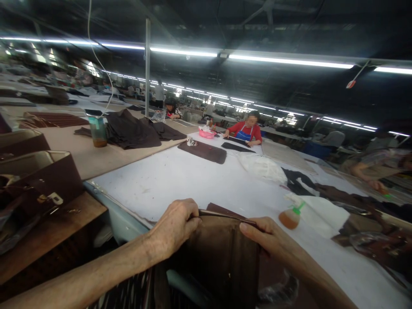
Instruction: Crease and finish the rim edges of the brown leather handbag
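A dark brown leather-like bag piece (222, 249) hangs upright in front of me at the near edge of the white table (154, 176). My left hand (177, 227) pinches its top edge at the left corner, thumb towards me. At the right end of the same edge, my right hand (267, 236) grips with the thumb on the near face and the fingers behind. Another flat brown piece (222, 209) shows just beyond the held edge. Below my right wrist lies crumpled clear plastic (281, 292). The lower part of the bag piece is in shadow.
Brown bags with metal clasps (54, 198) stand on a wooden surface at left. A glue bottle (290, 216) with a green nozzle is at right, by white cloth (325, 214). A jar (98, 131) stands near dark fabric (131, 128). A co-worker in red (246, 131) works across the table.
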Demonstrator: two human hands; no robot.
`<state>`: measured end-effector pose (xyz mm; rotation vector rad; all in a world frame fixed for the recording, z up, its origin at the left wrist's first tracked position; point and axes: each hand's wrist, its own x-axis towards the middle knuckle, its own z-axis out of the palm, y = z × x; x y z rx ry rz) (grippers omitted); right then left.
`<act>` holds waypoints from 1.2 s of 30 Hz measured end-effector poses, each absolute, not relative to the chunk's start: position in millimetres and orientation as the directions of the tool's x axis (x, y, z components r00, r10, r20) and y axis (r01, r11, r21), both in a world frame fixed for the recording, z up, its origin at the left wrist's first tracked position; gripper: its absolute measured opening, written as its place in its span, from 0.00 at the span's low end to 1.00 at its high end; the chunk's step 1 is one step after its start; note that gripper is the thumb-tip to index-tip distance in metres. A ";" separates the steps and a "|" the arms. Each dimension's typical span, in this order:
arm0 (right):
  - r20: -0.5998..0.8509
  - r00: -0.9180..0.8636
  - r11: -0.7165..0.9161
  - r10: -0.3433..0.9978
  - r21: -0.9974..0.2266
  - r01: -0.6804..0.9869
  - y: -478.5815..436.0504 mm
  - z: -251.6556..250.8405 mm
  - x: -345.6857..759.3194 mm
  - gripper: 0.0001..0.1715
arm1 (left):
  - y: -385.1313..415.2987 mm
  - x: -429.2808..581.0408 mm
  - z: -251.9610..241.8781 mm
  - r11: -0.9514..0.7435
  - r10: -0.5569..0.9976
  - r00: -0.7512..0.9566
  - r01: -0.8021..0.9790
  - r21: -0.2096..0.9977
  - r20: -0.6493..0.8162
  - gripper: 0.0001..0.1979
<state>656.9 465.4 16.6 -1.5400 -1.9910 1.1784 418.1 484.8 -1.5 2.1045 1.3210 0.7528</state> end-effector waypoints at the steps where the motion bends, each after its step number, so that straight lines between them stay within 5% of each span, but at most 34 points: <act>1: -0.205 -0.344 0.057 0.916 -0.784 0.618 466.6 15.3 657.5 0.26 | 486.5 418.1 -2.1 -0.341 0.927 0.342 0.601 0.723 0.153 0.06; 8: -0.223 -0.341 0.065 0.913 -0.747 0.661 471.8 7.9 659.5 0.27 | 503.4 423.3 -19.0 -0.034 0.985 0.166 0.500 0.865 -0.057 0.04; 15: -0.168 -0.220 0.067 0.961 -0.629 0.775 467.3 16.2 657.9 0.21 | 498.3 430.7 -11.0 -0.082 0.983 0.181 0.573 0.815 -0.028 0.04; 19: -0.085 -0.249 0.105 0.965 -0.742 0.662 469.2 19.6 656.1 0.15 | 494.0 434.0 -8.6 -0.116 0.981 0.193 0.628 0.770 -0.010 0.04; 26: -0.243 -0.227 -0.062 0.943 -0.799 0.598 482.9 11.0 673.3 0.23 | 492.4 444.9 -7.9 -0.125 0.972 0.233 0.636 0.762 -0.035 0.04; 36: -0.329 -0.184 -0.209 0.926 -0.855 0.475 494.0 -8.9 692.0 0.23 | 491.4 458.3 -4.4 -0.119 0.963 0.258 0.674 0.729 -0.081 0.05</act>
